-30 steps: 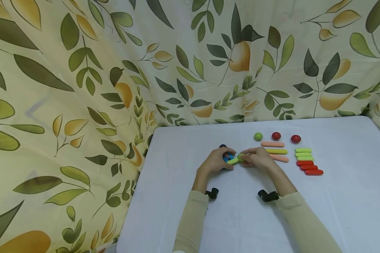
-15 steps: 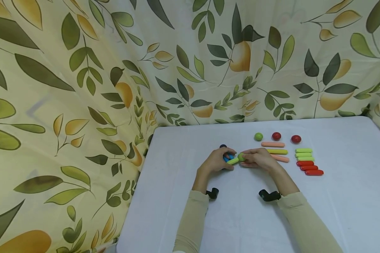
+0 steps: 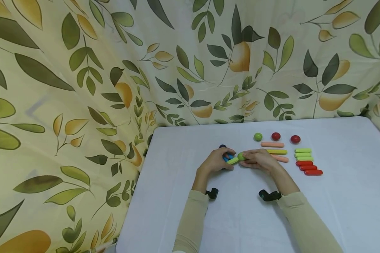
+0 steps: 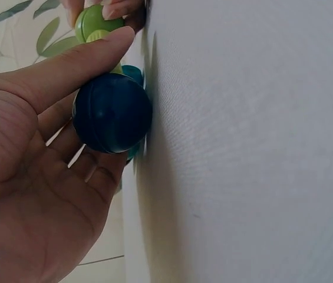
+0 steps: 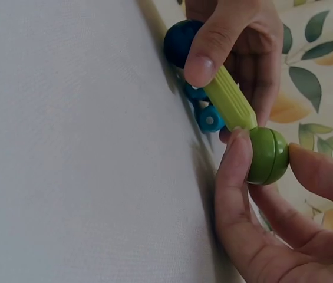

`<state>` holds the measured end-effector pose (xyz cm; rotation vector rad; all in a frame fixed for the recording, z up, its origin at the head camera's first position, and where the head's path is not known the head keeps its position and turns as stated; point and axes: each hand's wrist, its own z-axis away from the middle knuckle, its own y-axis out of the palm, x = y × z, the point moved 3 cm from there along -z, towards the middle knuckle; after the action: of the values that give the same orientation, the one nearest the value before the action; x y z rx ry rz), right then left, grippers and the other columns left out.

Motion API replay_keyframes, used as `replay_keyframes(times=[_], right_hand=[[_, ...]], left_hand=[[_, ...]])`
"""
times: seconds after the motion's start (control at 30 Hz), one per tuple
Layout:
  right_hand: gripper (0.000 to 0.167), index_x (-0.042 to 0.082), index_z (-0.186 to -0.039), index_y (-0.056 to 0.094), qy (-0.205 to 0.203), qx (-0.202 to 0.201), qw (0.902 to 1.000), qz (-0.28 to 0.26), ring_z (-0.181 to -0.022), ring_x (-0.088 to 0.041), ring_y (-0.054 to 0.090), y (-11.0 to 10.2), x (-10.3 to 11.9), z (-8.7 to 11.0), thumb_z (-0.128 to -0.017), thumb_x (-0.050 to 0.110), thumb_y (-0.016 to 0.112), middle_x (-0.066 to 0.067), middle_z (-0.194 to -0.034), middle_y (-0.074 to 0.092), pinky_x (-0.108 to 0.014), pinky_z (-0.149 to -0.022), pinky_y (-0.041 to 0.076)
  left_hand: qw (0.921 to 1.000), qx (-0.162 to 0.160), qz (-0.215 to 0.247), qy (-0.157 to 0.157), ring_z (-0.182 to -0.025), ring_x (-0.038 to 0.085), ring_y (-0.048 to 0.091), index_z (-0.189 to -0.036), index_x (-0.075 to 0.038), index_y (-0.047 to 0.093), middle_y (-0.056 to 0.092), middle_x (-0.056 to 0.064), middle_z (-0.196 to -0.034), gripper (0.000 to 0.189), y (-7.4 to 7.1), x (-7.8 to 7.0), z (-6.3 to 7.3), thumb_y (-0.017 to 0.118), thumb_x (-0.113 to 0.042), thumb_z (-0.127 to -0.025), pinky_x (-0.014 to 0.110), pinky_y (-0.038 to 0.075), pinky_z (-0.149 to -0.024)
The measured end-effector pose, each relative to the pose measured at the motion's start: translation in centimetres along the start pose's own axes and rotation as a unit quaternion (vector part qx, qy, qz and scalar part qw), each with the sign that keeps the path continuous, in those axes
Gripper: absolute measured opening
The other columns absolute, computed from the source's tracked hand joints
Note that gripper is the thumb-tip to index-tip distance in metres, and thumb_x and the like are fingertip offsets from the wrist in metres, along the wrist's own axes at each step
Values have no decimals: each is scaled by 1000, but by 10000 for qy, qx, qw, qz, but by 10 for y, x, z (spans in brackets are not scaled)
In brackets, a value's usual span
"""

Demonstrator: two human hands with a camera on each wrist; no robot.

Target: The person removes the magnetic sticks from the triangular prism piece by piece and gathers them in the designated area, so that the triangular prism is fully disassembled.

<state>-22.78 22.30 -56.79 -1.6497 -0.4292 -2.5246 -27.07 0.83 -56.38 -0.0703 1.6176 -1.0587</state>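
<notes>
My left hand (image 3: 215,159) grips a small assembly low over the white table, its thumb lying along a ribbed light-green rod (image 5: 232,101). At the rod's near end is a dark blue ball (image 4: 113,113), beside the palm in the left wrist view. Blue pieces (image 5: 209,119) with round ends show beneath the rod, partly hidden by the fingers. My right hand (image 3: 260,159) pinches a green ball (image 5: 263,154) between thumb and fingers. That ball touches the rod's other end; whether it is fixed there I cannot tell.
Right of my hands lie two salmon rods (image 3: 272,144) with a yellow rod (image 3: 278,151) between them. Farther right are three short light-green rods (image 3: 303,154) and three red rods (image 3: 309,168). Behind them sit a green ball (image 3: 258,137) and two red balls (image 3: 276,136).
The right hand has shifted very slightly right, and more of the green ball shows between its fingers and the rod. The left hand stays in place.
</notes>
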Motion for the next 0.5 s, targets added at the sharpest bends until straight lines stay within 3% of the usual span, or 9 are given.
replay_keyframes(times=[0.27,0.5], right_hand=[[47,-18,-144,47,-147,-74,9999,10,-105,-20,74,-1,-1,3,-109,12,54,-12,-118,72,-38,-98,57],[49,-17,-146,44,-140,-99,9998,57,-106,-20,74,1,0,5,-110,14,54,-10,-118,72,-38,-99,56]], left_hand=[[9997,-74,190,-92,-95,5,61,-130,-19,71,69,-9,-117,60,-1,3,2,92,-1,-77,19,53,-84],[9991,24,411,-36,-98,6,63,-132,-18,69,69,-7,-121,63,-2,6,2,93,-4,-76,20,53,-86]])
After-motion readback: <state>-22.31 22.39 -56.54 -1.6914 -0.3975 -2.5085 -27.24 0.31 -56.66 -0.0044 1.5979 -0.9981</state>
